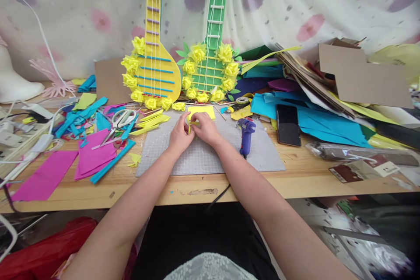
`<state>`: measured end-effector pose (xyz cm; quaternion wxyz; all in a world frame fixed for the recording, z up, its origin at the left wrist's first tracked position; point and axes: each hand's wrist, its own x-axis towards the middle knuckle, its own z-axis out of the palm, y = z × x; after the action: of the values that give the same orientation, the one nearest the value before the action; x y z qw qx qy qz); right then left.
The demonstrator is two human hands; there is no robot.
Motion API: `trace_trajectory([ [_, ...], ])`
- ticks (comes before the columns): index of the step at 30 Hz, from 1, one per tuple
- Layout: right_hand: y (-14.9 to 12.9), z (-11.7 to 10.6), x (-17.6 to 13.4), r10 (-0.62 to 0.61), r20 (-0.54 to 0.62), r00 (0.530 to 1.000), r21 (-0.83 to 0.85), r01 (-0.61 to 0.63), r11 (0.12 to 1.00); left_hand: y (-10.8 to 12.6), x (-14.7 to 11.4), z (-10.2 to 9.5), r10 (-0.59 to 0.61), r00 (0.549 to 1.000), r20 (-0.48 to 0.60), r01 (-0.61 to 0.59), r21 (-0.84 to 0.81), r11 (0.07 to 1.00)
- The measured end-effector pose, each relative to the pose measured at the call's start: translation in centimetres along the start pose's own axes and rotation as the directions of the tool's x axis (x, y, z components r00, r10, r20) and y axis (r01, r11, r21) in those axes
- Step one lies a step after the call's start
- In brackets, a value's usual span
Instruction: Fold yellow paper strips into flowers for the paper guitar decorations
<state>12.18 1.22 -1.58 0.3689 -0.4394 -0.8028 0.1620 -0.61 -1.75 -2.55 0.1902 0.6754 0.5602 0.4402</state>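
Over the grey cutting mat (197, 164), my left hand (181, 134) and my right hand (205, 127) meet, both closed on a small piece of yellow paper (189, 123). Fingers partly cover that piece, so its full shape is hidden. Just behind them a flat yellow sheet (207, 111) lies on the mat. Folded yellow paper strips (152, 122) are piled to the left. A purple glue gun (246, 135) stands on the mat to the right of my right hand.
Behind the mat stand a yellow paper guitar (157, 68) and a green one (210, 70), both trimmed with yellow paper flowers. Scissors (121, 122) lie among magenta and blue scraps at left. A phone (288, 125) and stacked cardboard (364, 74) are at right.
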Motion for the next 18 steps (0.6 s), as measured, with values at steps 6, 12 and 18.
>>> trace_trajectory([
  [6,0.5,0.3,0.1,0.053,-0.024,0.998,0.011,-0.053,0.999,-0.5,0.3,-0.2,-0.003,0.999,-0.041,0.0,-0.09,0.996],
  [12,0.3,0.3,0.0,0.081,0.016,0.997,0.097,-0.082,0.992,-2.3,1.9,-1.0,0.127,0.99,-0.055,-0.132,-0.11,0.985],
  [18,0.2,0.3,0.0,0.131,0.046,0.99,0.123,-0.136,0.983,-3.2,2.5,-1.3,0.172,0.983,0.066,-0.156,-0.204,0.966],
])
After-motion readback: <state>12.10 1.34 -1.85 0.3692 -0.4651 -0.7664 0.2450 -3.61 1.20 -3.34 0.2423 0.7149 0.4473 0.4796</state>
